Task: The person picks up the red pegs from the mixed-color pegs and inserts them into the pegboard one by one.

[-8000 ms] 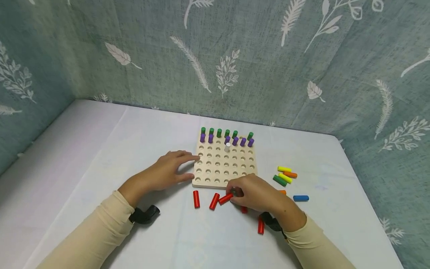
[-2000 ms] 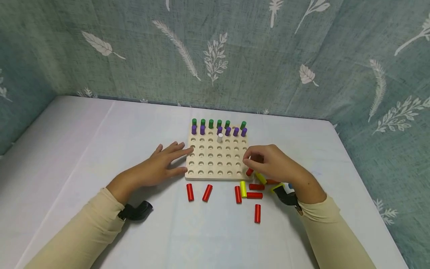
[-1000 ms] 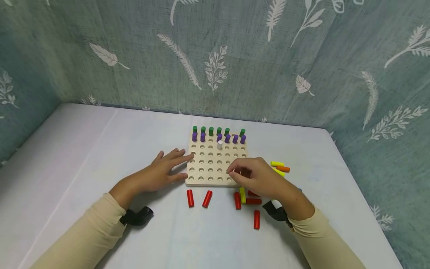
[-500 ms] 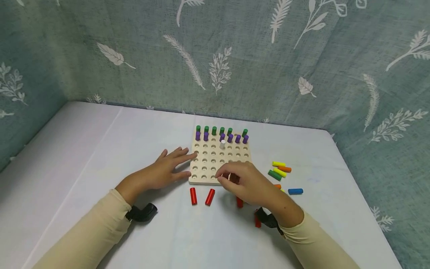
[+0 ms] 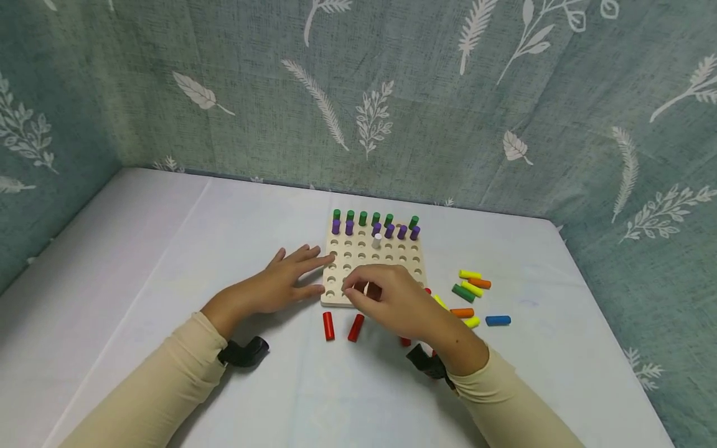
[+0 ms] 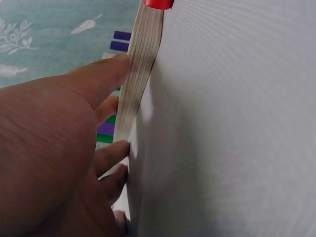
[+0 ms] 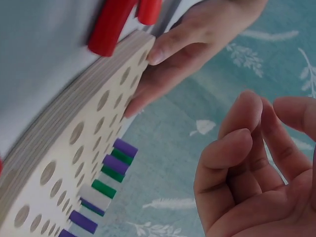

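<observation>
Touching the pegboard (image 5: 338, 303) at its left edge: left hand (image 5: 274, 285), relaxed, fingers spread. Right hand (image 5: 392, 298) hovers over the board's front part, fingers loosely curled, nothing seen in its grasp. Green pegs (image 5: 363, 218) and purple pegs (image 5: 403, 232) stand in the back rows, white peg (image 5: 377, 241) just in front; two red pegs (image 5: 328, 326) lie on the table (image 5: 313, 398) before the board.

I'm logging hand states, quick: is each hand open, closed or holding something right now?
Left hand: open, touching the board.
Right hand: open, loosely curled, nothing visible in it.
</observation>
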### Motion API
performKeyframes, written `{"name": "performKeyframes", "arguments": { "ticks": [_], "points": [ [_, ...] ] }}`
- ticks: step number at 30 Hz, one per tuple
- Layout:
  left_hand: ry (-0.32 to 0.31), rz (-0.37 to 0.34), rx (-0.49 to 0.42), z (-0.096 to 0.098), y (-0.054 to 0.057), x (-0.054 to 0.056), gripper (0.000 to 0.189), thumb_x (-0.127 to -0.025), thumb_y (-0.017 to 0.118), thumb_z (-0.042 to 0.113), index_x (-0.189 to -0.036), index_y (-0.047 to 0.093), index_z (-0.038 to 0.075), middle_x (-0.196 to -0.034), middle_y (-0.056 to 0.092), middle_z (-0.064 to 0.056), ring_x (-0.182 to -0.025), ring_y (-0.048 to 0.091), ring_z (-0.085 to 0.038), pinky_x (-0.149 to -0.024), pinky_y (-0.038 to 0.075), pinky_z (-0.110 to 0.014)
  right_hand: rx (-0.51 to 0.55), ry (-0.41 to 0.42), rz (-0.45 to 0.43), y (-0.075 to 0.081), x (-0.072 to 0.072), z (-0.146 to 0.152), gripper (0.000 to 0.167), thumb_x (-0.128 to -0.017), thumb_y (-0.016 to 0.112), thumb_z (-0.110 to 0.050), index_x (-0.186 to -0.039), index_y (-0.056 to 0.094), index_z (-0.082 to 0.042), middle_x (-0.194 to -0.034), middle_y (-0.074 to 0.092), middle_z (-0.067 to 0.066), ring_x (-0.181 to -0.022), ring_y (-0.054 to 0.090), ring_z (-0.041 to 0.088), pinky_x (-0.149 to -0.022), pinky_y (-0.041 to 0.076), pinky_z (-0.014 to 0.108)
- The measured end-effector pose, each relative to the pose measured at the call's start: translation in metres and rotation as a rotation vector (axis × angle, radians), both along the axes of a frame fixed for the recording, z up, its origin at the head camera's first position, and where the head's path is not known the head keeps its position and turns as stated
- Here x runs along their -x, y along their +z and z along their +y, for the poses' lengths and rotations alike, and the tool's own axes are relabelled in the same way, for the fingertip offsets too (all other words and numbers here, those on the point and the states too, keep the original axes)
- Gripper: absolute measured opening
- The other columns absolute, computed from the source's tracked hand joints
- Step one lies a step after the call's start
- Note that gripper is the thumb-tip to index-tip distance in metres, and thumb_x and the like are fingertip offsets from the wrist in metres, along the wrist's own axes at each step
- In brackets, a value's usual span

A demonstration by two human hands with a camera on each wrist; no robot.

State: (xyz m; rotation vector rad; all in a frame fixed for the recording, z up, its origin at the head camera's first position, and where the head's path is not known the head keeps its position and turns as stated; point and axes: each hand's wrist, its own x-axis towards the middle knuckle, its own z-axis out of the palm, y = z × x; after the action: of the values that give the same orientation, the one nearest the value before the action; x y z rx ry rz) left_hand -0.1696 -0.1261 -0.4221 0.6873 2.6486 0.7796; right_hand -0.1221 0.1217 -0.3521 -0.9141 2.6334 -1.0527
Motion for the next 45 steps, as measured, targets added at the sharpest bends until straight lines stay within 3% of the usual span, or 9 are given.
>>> {"name": "performKeyframes", "arguments": {
  "ticks": [7, 17, 22, 31, 45],
  "points": [
    [-0.019, -0.001, 0.000, 0.002, -0.002, 0.000, 0.069, -0.095, 0.065, 0.045, -0.156, 0.035, 0.032, -0.165, 0.027, -0.011, -0.156, 0.014, -0.034, -0.122, -0.002, -0.065, 0.017, 0.018, -0.045, -0.007, -0.001, -0.001, 0.013, -0.098, 0.065, -0.019, -0.105, 0.072, -0.011, -0.087, 0.069, -0.006, -0.070, 0.057, 0.005, -0.064, 0.052, 0.021],
    [-0.025, 0.004, 0.008, -0.001, -0.001, -0.001, 0.068, -0.096, 0.064, 0.045, -0.156, 0.035, 0.033, -0.166, 0.026, -0.010, -0.156, 0.013, -0.034, -0.122, -0.002, -0.064, -0.118, 0.049, -0.167, -0.022, 0.001, -0.004, 0.015, -0.097, 0.066, -0.018, -0.110, 0.072, -0.014, -0.091, 0.069, -0.008, -0.072, 0.058, 0.010, -0.065, 0.052, 0.022],
    [-0.023, 0.013, 0.005, 0.000, 0.000, 0.000, 0.069, -0.095, 0.065, 0.045, -0.156, 0.034, 0.034, -0.166, 0.026, -0.009, -0.156, 0.013, -0.034, -0.122, -0.002, -0.064, -0.153, 0.093, -0.150, -0.026, 0.001, -0.005, 0.019, -0.095, 0.068, -0.016, -0.114, 0.071, -0.013, -0.087, 0.066, -0.008, -0.073, 0.058, 0.009, -0.065, 0.052, 0.022],
    [-0.007, -0.016, 0.023, 0.004, 0.000, 0.000, 0.069, -0.096, 0.064, 0.046, -0.156, 0.034, 0.034, -0.166, 0.025, -0.009, -0.157, 0.012, -0.033, -0.123, -0.003, -0.062, -0.280, -0.017, -0.208, -0.031, 0.004, -0.002, 0.010, -0.095, 0.069, -0.022, -0.104, 0.072, -0.018, -0.076, 0.064, -0.010, -0.070, 0.058, 0.010, -0.064, 0.050, 0.024],
    [0.014, -0.012, 0.028, 0.002, 0.000, 0.001, 0.070, -0.095, 0.065, 0.046, -0.156, 0.034, 0.036, -0.166, 0.025, -0.007, -0.157, 0.011, -0.032, -0.123, -0.003, -0.061, -0.362, -0.003, -0.180, -0.036, 0.007, -0.002, 0.005, -0.096, 0.068, -0.020, -0.098, 0.072, -0.018, -0.081, 0.065, -0.010, -0.074, 0.057, 0.010, -0.068, 0.049, 0.024]
  ]
}}
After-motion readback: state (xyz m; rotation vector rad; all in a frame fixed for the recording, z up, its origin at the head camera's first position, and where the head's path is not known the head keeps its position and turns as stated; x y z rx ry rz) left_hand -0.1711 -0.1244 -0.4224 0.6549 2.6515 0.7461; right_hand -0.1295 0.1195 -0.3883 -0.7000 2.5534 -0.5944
